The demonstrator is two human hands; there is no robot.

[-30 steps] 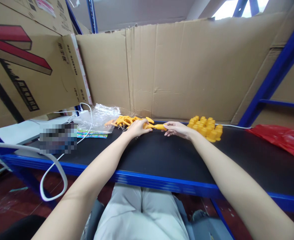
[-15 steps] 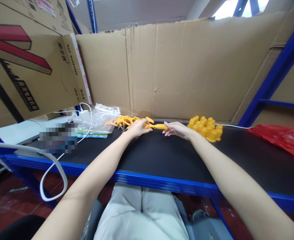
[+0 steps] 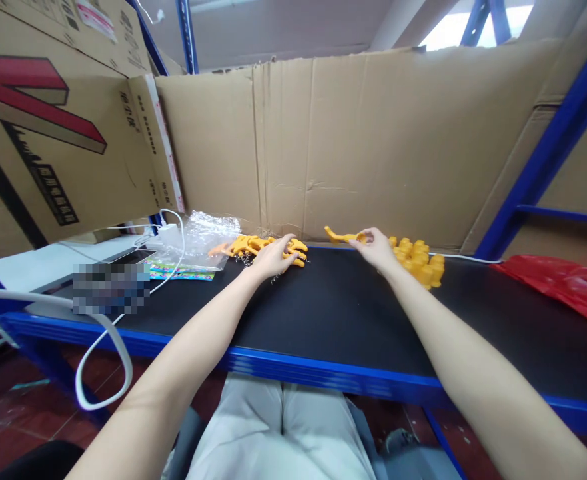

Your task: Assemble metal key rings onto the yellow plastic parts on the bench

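My right hand [image 3: 377, 251] pinches one end of a yellow curved plastic piece [image 3: 342, 237], holding it above the black work surface. The piece has a bent tip pointing left and a ring-like end at my fingers. My left hand [image 3: 272, 260], thumb and fingers apart, rests at the right side of a pile of similar yellow-orange plastic pieces [image 3: 246, 244]. Small shiny metal bits show around the pile. Part of the pile is hidden by my left hand. Behind my right wrist stands a cluster of yellow cup-like plastic parts [image 3: 426, 267], partly covered by my arm.
A clear plastic bag [image 3: 208, 233] and a colourful packet [image 3: 183, 273] lie left of the pile, with a white cable [image 3: 123, 347] looping over the shelf edge. A red plastic bag [image 3: 558, 283] lies at the right. Cardboard [image 3: 373, 147] walls the back; a large box [image 3: 93, 187] stands left.
My right hand has moved right and up, carrying the yellow plastic piece away from the pile towards the cup-like parts. My left hand stays at the pile.
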